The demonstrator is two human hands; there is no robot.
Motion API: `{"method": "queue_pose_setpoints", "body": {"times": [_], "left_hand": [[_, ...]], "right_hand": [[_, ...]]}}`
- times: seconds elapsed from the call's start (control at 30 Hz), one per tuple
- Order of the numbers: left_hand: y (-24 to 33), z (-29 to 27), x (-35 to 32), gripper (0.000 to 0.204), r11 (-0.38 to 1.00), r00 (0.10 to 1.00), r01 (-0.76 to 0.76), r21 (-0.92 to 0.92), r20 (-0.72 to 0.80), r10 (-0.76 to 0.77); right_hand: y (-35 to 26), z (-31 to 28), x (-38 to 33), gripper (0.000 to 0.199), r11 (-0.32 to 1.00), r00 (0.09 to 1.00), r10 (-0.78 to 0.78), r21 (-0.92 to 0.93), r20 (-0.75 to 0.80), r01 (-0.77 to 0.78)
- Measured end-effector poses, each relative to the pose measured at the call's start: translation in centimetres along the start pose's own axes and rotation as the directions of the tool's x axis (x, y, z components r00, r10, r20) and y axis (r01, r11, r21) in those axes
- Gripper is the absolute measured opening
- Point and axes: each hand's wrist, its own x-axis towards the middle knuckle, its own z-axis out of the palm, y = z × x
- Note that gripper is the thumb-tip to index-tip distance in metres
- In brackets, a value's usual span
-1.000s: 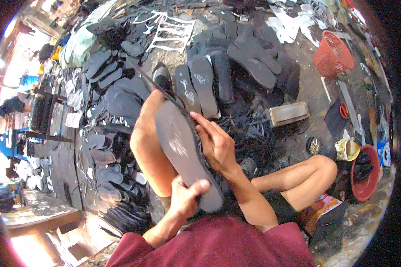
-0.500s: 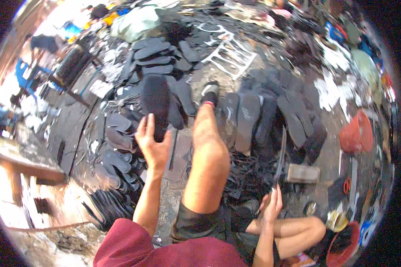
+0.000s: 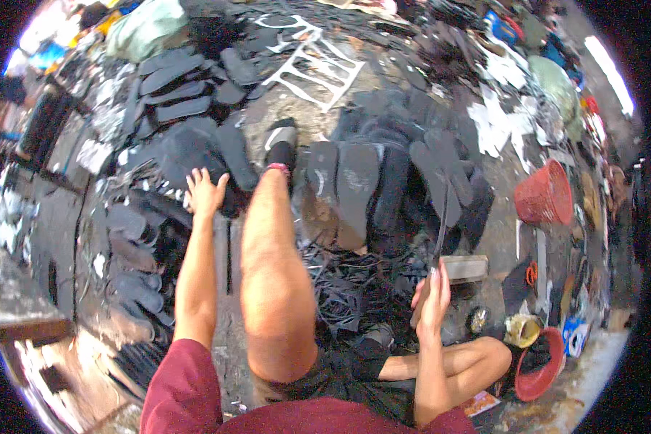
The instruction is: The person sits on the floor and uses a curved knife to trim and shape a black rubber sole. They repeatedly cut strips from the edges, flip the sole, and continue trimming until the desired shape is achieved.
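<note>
My left hand is open, fingers spread, at the near edge of a dark sole-shaped piece on the left pile; whether the fingertips touch it I cannot tell. My right hand is closed round the lower end of a long, narrow, slightly curved knife. Its blade points up and away, passing in front of several dark soles that lean together right of my outstretched leg. Most of the handle is hidden in the palm. Thin black offcuts lie in a heap between my legs.
More soles are stacked at the far left. A white cut-out sheet lies beyond my foot. To the right stand a red basket, a pale block and a red tub. A wooden bench is at the left.
My left hand has shifted left and away from a large dark sole, which now lies lower on the left pile. The view has swung right. The knife stays in my right hand.
</note>
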Motion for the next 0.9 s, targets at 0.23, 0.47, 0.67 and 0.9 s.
{"method": "queue_pose_setpoints", "body": {"times": [0.23,0.47,0.67,0.9], "left_hand": [[2.3,-1.1,-3.0,0.076,0.922,0.949,-0.199,-0.333,-0.301,0.096],[5.3,-19.7,-16.0,0.044,0.439,0.937,-0.303,-0.846,-0.348,-0.024],[10.6,-25.7,-29.6,0.043,0.184,0.933,-0.35,-0.919,-0.324,0.157],[20.1,-17.0,-33.1,0.129,-0.348,0.305,0.937,0.042,0.387,0.87]], "right_hand": [[-0.6,1.8,18.1,0.039,0.772,0.938,-0.336,-0.596,-0.085,0.223],[-2.6,0.6,22.5,0.042,0.3,0.84,-0.542,-0.94,-0.029,0.162],[-13.6,-3.3,13.9,0.026,0.4,0.636,-0.769,-0.731,0.06,0.553],[-8.4,-8.7,3.9,0.019,0.735,0.705,-0.622,-0.055,0.342,0.675]]}}
